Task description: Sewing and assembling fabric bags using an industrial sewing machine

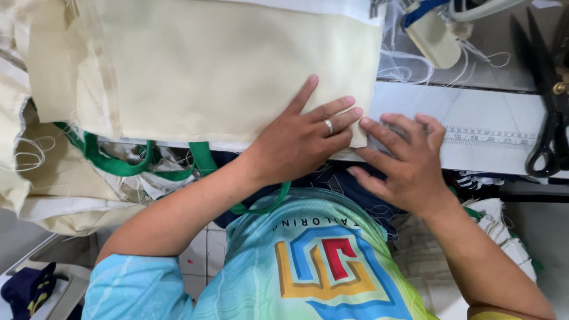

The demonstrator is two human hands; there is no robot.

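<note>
The left hand lies flat, fingers spread and released, pressing on the lower right corner of a cream fabric panel that covers most of the white worktop. A ring sits on one of its fingers. The right hand rests just beside it at the panel's right edge, fingers curled down with their tips on the fabric edge and the worktop; they grasp nothing that shows. Green straps hang below the panel's near edge. A printed ruler scale runs along the worktop to the right, and black scissors lie at the far right.
</note>
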